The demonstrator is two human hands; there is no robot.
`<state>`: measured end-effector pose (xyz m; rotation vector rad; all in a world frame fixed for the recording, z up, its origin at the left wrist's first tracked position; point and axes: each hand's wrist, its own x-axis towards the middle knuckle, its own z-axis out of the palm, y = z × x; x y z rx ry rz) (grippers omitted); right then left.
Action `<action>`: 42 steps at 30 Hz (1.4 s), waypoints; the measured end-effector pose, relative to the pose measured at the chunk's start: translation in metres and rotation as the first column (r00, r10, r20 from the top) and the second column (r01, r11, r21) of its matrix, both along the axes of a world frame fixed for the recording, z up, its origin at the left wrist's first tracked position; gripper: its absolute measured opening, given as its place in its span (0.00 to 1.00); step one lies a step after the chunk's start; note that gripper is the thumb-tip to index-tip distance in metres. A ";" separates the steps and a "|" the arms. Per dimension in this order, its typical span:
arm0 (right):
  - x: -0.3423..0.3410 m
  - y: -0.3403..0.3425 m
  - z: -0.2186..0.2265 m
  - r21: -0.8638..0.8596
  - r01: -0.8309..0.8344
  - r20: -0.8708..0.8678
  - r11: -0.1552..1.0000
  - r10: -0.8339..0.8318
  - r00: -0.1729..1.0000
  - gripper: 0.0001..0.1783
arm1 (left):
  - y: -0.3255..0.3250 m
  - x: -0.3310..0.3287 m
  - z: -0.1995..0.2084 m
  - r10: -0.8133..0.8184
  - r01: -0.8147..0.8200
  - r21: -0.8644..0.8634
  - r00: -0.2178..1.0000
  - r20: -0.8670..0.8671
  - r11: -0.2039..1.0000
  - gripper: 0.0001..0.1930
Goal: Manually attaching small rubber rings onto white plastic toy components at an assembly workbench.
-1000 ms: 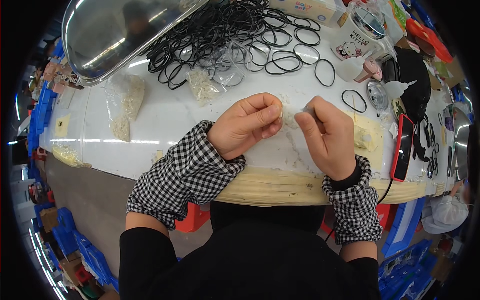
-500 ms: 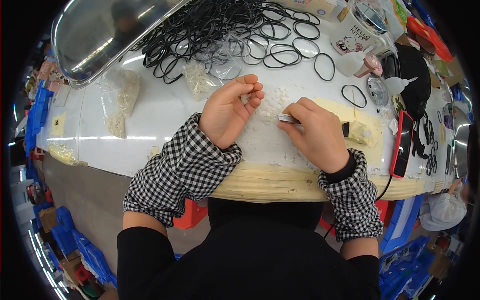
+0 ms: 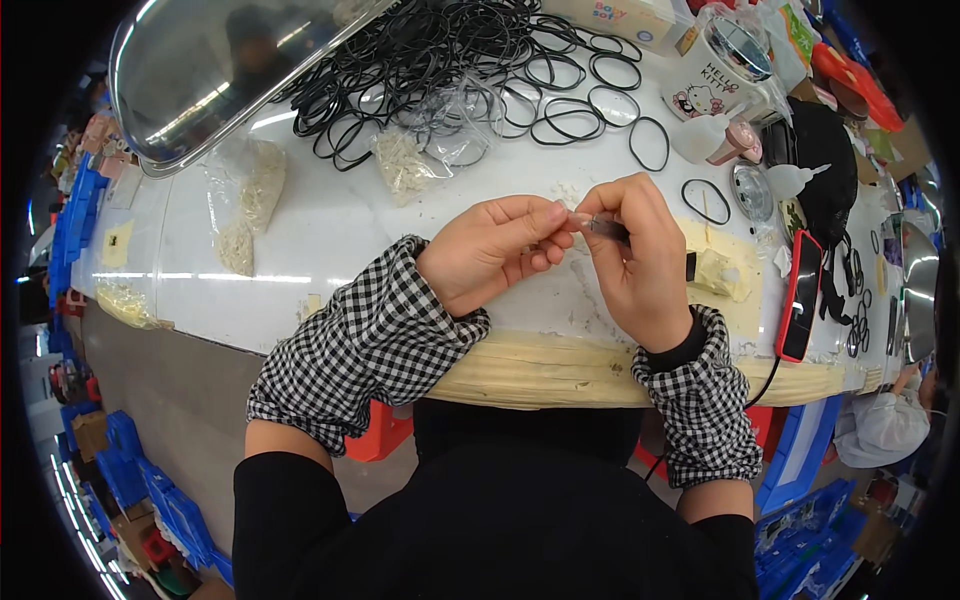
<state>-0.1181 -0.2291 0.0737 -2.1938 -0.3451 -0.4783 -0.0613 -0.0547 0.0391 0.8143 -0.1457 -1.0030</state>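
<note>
Left grip [image 3: 490, 255] and right grip [image 3: 645, 270] have drawn together since the earlier frame, beyond the taped near edge [image 3: 530, 378] of the surface [image 3: 345, 225], with room leftward to a bag of white bits [image 3: 262, 190]. The right clamps a dark tool [image 3: 609, 230]; just beside it, the left's curled fingers meet its thumb, any piece there too small to tell.

Black rings [image 3: 430, 65], loose pale pieces [image 3: 567, 191], clear bags [image 3: 228, 190] and a white cup [image 3: 712, 85] on a white table [image 3: 340, 222].
</note>
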 end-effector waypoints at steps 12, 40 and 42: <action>-0.004 0.000 0.005 -0.075 0.018 0.003 0.997 -0.018 1.000 0.11 | 0.000 0.002 0.003 -0.008 0.006 -0.175 1.000 -0.012 0.985 0.08; -0.005 0.002 -0.006 -0.185 0.069 0.102 0.980 -0.051 0.993 0.16 | 0.000 -0.002 -0.001 -0.037 0.062 -0.240 0.994 0.105 0.969 0.06; -0.006 0.002 -0.004 -0.211 0.070 0.083 0.975 -0.053 0.995 0.16 | 0.001 -0.003 -0.001 -0.036 0.061 -0.243 0.994 0.104 0.968 0.06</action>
